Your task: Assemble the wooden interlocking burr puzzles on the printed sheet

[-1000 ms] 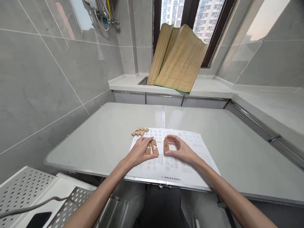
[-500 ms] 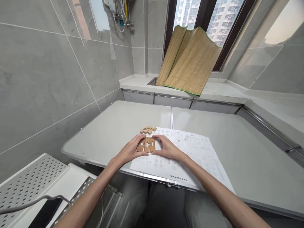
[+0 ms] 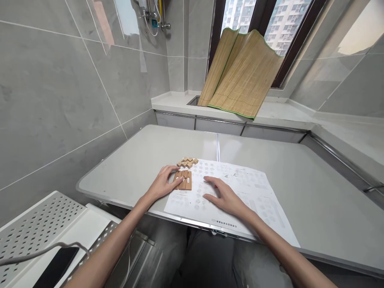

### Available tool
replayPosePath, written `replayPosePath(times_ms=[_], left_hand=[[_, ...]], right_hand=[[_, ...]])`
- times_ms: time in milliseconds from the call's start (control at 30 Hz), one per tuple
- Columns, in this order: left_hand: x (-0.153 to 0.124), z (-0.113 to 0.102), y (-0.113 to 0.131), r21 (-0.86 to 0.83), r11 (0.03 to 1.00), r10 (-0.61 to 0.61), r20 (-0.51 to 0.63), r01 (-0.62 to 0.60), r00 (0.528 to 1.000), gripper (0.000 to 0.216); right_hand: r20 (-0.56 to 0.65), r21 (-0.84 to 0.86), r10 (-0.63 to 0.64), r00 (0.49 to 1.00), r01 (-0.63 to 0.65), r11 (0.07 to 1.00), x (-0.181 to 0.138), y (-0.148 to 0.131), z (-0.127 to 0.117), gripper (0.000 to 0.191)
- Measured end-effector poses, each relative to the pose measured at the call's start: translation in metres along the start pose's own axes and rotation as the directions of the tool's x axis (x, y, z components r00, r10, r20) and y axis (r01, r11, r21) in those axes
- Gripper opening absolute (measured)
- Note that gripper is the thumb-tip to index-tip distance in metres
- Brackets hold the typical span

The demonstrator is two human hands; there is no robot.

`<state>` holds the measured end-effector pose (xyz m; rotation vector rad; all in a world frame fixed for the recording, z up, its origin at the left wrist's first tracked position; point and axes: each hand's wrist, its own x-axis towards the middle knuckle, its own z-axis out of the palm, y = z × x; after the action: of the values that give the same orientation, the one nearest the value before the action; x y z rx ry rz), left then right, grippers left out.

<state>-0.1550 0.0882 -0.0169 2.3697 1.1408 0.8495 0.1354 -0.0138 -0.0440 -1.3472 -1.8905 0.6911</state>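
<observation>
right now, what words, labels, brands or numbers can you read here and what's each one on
None reads clearly.
Bold heading along the near edge of the paper sheet: a row of characters, too small and blurred to read.
Fine print among the sheet's faint diagrams: too small to read.
Wooden pieces under the left hand: no lettering visible.
Phone-like black object: no lettering visible.

No words or numbers can be read for certain. On the large, white, printed paper sheet [image 3: 255, 192] around your right hand [image 3: 225, 196], the bold dark line of characters [image 3: 224, 223] nearer you than that hand is too small; the grey print [image 3: 206, 167] beyond it is blurred.
</observation>
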Motion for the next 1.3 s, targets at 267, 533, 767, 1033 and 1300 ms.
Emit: replayPosePath(times_ms=[267, 533, 767, 1033, 1300], left_hand=[[0.004, 0.008, 0.016, 0.106, 0.993, 0.044, 0.133, -0.059, 0.99, 0.051], [0.004, 0.011, 0.016, 0.167, 0.98, 0.081, 0.132, -0.103, 0.988, 0.044], [0.003, 0.01, 0.012, 0.128, 0.989, 0.056, 0.113, -0.07, 0.992, 0.048], [-0.001, 0.006, 0.013, 0.067, 0.995, -0.058, -0.14, 0.068, 0.988, 0.032], [-0.004, 0.006, 0.015, 0.089, 0.961, -0.24, -0.211, 0.263, 0.948, 0.022]], right_hand=[[-0.126, 0.022, 0.075, 0.989, -0.073, 0.997, -0.065, 0.005, -0.032, 0.047], [-0.261, -0.072, 0.191, 0.946, -0.216, 0.974, -0.109, 0.03, -0.056, 0.04], [-0.337, -0.035, 0.224, 0.914, -0.25, 0.968, -0.111, 0.037, -0.058, 0.039], [-0.376, 0.075, 0.324, 0.868, -0.32, 0.945, -0.114, 0.034, -0.06, 0.036], [-0.352, 0.303, 0.479, 0.804, -0.387, 0.871, -0.117, 0.033, -0.064, 0.039]])
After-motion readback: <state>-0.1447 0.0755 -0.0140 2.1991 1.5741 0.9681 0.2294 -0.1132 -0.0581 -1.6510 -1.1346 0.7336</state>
